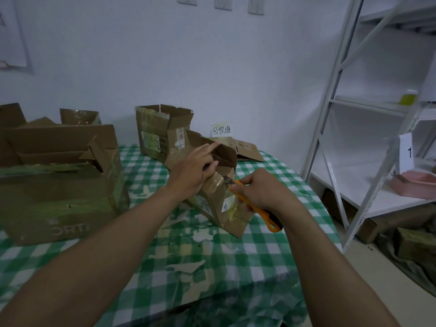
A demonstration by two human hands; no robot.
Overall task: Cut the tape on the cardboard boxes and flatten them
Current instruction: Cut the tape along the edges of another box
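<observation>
Item 1, small box (219, 201): brown cardboard, crumpled, tipped up on one lower edge at mid-bench, directly ahead of me. Glossy clear tape (218, 184) wraps its upper corner. A white label sits on the near face, and one flap stands open. My left hand (191, 171) grips the top of the box, fingers curled round it, index finger stretched along the flap. My right hand (258, 190) is closed round an orange knife (269, 218), blade tip touching the taped corner.

Item 2, bench (212, 267): green-and-white check cloth, worn in patches. Large box (59, 185) at my left; open box (162, 131) behind; flattened cardboard (247, 149) beside a handwritten sign (221, 129).

Item 3, room: pale wall (212, 67), white shelving rack (354, 102) at right.
</observation>
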